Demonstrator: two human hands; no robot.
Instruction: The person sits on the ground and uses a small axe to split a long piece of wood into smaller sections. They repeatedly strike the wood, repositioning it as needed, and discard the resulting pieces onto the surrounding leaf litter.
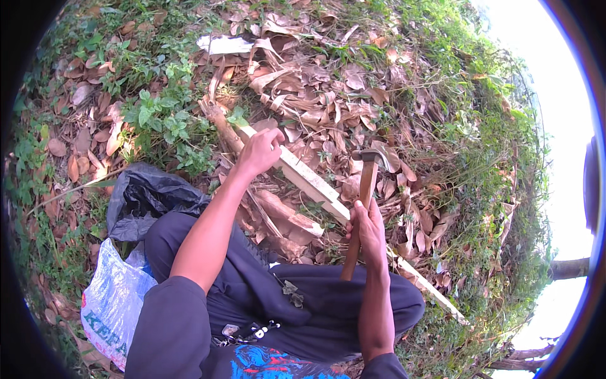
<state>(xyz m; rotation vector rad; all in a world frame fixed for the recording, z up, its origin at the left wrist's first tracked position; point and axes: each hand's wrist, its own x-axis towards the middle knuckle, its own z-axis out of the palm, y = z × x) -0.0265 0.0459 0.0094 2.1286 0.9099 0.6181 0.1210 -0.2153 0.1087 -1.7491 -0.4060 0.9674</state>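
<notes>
- While the person sat low on the leaf-strewn ground (pixel 328 69), the right hand (pixel 368 230) was clenched around the wooden handle of a hammer (pixel 365 189), gripping it about midway, with the metal head raised above the fist and clear of everything below.
- The left hand (pixel 260 151) was stretched forward with its fingers closed on the far end of a long pale wooden slat (pixel 309 180), pinning it near a brown stick (pixel 221 123) that rose from the dry leaves.
- The slat lay slantwise across the ground in front of the knees, running from the left hand down past the right hand and on toward the grass at the lower right; the hammer handle crossed in front of it.
- No nail could be made out at this size, so whether one was set in the slat could not be told.
- As a judgement, the work looked to be at an early or middle stage: the slat was held in place and the hammer was poised, yet the head was not touching the wood, and no finished joint showed.
- Beside the left knee lay a black plastic bag (pixel 148 196) and, just below it, a white printed sack (pixel 113 300), both untouched.
</notes>
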